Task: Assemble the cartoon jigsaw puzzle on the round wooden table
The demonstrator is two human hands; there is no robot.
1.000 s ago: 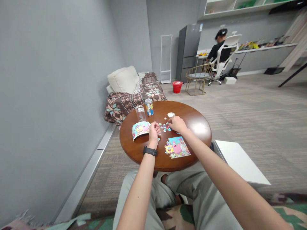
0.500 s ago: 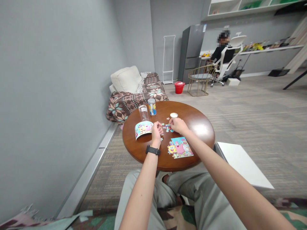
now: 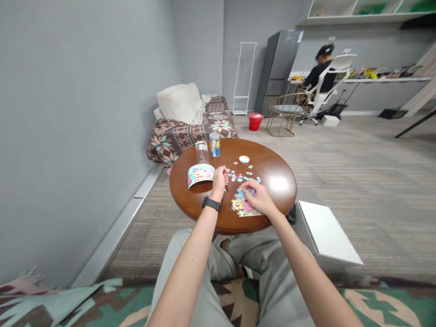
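I sit at a round wooden table (image 3: 275, 181). My right hand (image 3: 258, 196) rests over the partly built cartoon puzzle (image 3: 238, 205) near the table's front edge, fingers pinched on a small puzzle piece at its top. My left hand (image 3: 220, 177), with a black watch on the wrist, is curled shut on the table beside the loose puzzle pieces (image 3: 242, 175); what it holds is hidden. A curved picture card (image 3: 200, 174) lies left of it.
A clear glass (image 3: 201, 151), a small can (image 3: 214, 144) and a white lid (image 3: 244, 159) stand at the table's far side. A white box (image 3: 323, 231) sits right of the table. Behind are a blanket-covered couch (image 3: 190, 131), a red bucket (image 3: 255, 121) and a seated person (image 3: 322, 75).
My right hand has come back from the loose pieces to the assembled puzzle, pinching a piece. The left hand has stayed in place. My head has shifted slightly.
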